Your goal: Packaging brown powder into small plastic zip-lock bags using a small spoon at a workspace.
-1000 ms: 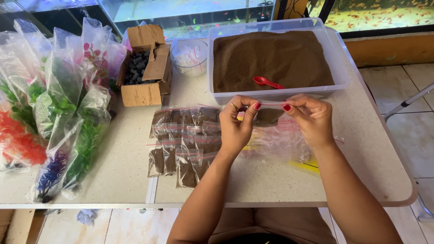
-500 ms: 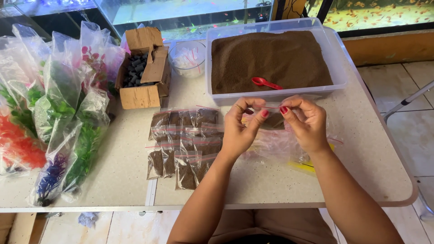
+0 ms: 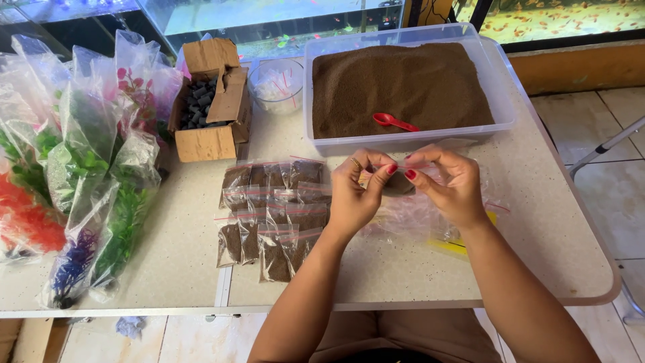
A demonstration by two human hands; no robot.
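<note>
- Two hands pinch one small clear bag of brown granules above the counter: left hand and right hand each have a closed grip on its top edge.
- Filled bags lie just left.
- A red scoop rests in the granule tub behind.

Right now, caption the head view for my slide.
Both hands' fingers pinch a small clear zip bag of brown granules above a speckled table.

Small bag between both hands' fingertips
</note>
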